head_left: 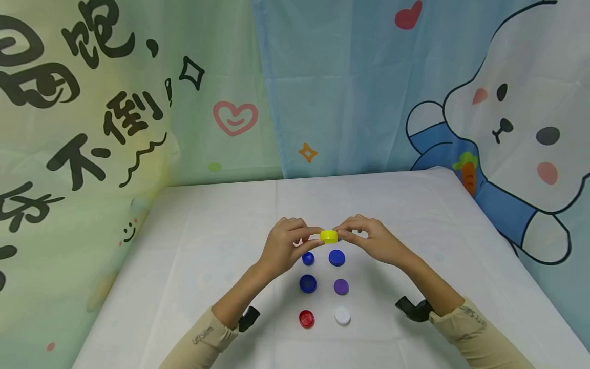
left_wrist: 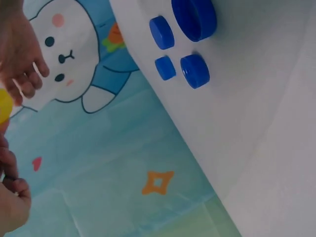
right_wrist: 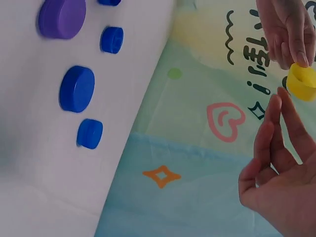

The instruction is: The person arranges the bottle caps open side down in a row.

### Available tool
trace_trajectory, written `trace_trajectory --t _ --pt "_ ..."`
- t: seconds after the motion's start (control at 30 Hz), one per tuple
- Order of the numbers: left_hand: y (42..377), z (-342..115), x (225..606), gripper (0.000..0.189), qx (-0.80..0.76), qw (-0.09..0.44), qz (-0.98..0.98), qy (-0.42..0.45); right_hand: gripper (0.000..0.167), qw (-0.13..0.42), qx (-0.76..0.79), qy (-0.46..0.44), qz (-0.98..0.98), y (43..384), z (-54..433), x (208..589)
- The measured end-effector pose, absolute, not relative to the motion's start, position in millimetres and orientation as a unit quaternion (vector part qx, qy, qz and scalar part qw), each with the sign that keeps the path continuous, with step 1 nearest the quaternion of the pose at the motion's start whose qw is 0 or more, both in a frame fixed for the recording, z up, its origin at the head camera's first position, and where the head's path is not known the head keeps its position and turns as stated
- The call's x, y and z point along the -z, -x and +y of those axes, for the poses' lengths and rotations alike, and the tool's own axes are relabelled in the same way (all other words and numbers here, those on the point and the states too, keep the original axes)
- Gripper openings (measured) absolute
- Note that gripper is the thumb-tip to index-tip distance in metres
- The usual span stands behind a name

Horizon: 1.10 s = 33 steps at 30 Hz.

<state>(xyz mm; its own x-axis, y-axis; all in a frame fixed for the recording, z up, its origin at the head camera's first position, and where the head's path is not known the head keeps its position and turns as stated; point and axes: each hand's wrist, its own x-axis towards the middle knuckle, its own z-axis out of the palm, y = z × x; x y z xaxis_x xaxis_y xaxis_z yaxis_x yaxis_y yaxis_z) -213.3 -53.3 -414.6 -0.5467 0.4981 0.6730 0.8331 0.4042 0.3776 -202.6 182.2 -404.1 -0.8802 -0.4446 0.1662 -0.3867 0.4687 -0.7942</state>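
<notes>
- Watching from far through the head view, I find the yellow cap (head_left: pixel 329 236) a little right of the frame's centre and below it, between the two hands and apparently lifted above the white surface (head_left: pixel 193 271).
- The left hand (head_left: pixel 290 243) pinches the yellow cap from its left side, with thumb and forefinger.
- The right hand (head_left: pixel 373 241) brings its thumb and forefinger to the right side of the yellow cap; I cannot tell if it pinches too, or only touches.
- Under them, in the lower middle of the frame, I see two columns. The left one has a small blue cap (head_left: pixel 308 259), a dark blue cap (head_left: pixel 308 284) and a red cap (head_left: pixel 307 319); the right one has a wide blue cap (head_left: pixel 337 258), a purple cap (head_left: pixel 341 287) and a white cap (head_left: pixel 342 315).
- I judge the yellow cap to be light, stiff plastic, not fragile; its wall may be somewhat slippery for dry fingers.
- For a good hold I would take the side wall at two opposite places, with soft pressure, because pressing on one edge only could make it turn or jump away.
</notes>
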Motion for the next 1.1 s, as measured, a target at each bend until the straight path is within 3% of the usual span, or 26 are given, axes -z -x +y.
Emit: trace_trajectory --t 0.17,0.37,0.7,1.1 --pt "213 -55 413 0.025 0.274 0.323 -0.782 0.458 0.016 0.082 0.484 0.241 0.837 202 180 405" --pt "213 -55 413 0.025 0.253 0.342 -0.776 0.465 0.017 0.082 0.496 0.233 0.833 201 177 404" --pt "213 -51 416 0.048 0.319 0.273 -0.808 0.415 0.021 0.004 0.489 0.234 0.840 202 178 409" --pt "225 -55 417 0.027 0.358 0.202 -0.837 0.361 0.032 -0.056 0.430 0.258 0.863 217 168 408"
